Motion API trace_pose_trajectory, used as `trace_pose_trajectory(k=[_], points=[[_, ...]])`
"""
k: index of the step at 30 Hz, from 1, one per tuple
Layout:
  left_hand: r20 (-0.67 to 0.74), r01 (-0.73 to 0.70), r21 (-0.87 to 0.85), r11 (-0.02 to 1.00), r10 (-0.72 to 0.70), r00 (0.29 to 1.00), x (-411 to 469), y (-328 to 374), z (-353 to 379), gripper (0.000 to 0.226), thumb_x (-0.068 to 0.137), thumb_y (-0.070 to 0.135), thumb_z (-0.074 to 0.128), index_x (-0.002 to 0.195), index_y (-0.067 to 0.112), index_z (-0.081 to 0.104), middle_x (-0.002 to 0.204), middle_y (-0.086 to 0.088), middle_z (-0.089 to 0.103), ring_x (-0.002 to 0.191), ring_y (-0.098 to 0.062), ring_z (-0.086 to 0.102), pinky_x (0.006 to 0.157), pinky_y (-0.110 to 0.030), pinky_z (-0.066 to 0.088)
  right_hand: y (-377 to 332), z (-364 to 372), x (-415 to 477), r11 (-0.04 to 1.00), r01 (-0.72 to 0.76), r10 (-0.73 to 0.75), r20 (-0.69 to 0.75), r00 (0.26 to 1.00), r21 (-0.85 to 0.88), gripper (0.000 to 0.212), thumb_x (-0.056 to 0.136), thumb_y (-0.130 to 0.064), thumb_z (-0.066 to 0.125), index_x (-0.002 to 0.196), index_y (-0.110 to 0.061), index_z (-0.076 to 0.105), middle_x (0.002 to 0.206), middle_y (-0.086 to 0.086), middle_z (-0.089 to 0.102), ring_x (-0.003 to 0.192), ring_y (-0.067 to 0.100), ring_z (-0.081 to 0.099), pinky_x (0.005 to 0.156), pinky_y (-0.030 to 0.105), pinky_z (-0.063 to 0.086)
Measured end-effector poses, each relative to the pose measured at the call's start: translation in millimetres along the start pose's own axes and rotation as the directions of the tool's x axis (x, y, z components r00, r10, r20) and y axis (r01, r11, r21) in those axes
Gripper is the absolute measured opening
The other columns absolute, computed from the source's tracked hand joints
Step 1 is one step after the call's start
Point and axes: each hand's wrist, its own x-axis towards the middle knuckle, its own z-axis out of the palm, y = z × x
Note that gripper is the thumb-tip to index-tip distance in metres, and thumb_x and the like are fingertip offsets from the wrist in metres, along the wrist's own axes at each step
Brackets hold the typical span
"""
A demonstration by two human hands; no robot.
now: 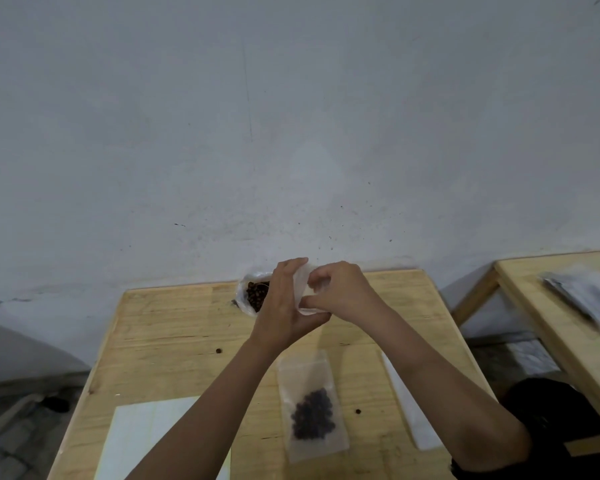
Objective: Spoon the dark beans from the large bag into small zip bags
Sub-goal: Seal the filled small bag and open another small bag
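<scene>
My left hand (286, 303) and my right hand (340, 289) are raised together over the far middle of the wooden table (174, 341). Both pinch a small clear zip bag (303, 289) between them; I cannot tell whether it holds beans. Behind my left hand stands the large open bag (252, 294) with dark beans showing inside, partly hidden by the hand. A small zip bag with a clump of dark beans (312, 410) lies flat on the table nearer to me. No spoon shows in this view.
A white sheet (136, 441) lies at the near left and a white strip (409, 407) at the right. Two loose beans (218, 350) sit on the wood. A second table (568, 327) with clear packets (582, 296) stands at the right. A grey wall rises behind.
</scene>
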Motion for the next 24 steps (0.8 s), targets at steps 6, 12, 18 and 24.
trace_pose_trajectory(k=[6,12,18,24], points=[[0.045,0.015,0.01,1.0,-0.015,0.999,-5.9,-13.4,-6.4,0.06,0.068,0.029,0.07,0.12,0.023,0.039,0.114,0.002,0.046,0.102,-0.015,0.051,0.083,-0.025,0.044,1.0,4.3,0.5,0.987,-0.017,0.021,0.023,1.0,-0.157,0.067,0.061,-0.032,0.083,0.119,-0.008,0.058,0.114,0.003,0.055,0.108,0.017,0.051,0.077,0.023,0.04],[-0.005,-0.019,0.076,0.997,0.02,1.0,-6.1,-13.8,-11.3,0.064,0.07,0.04,0.071,0.122,0.017,0.043,0.118,0.008,0.044,0.111,-0.013,0.047,0.096,-0.022,0.039,-5.3,18.4,4.9,0.985,0.05,-0.046,0.026,0.999,-0.168,0.063,0.066,-0.036,0.079,0.121,-0.012,0.059,0.114,0.003,0.054,0.11,0.015,0.049,0.081,0.023,0.039],[0.015,0.122,0.075,0.99,-0.123,0.992,-20.6,-35.8,-36.5,0.074,0.064,0.053,0.072,0.125,0.025,0.041,0.12,0.015,0.039,0.114,-0.011,0.042,0.095,-0.023,0.041,-2.4,26.2,14.0,0.984,0.005,-0.02,0.085,0.996,0.177,0.032,0.074,-0.028,0.077,0.105,-0.02,0.07,0.102,-0.003,0.067,0.087,0.004,0.061,0.072,0.007,0.047],[0.016,0.253,0.219,0.942,-0.263,0.965,-33.1,-74.1,-71.6,0.093,0.06,0.06,0.071,0.139,0.026,0.033,0.126,0.008,0.035,0.116,-0.006,0.03,0.096,-0.027,0.033,25.4,52.9,40.8,0.966,-0.012,0.045,-0.124,0.991,0.259,0.015,0.082,-0.011,0.068,0.097,-0.012,0.073,0.093,0.0,0.071,0.079,0.002,0.062,0.072,0.001,0.045]])
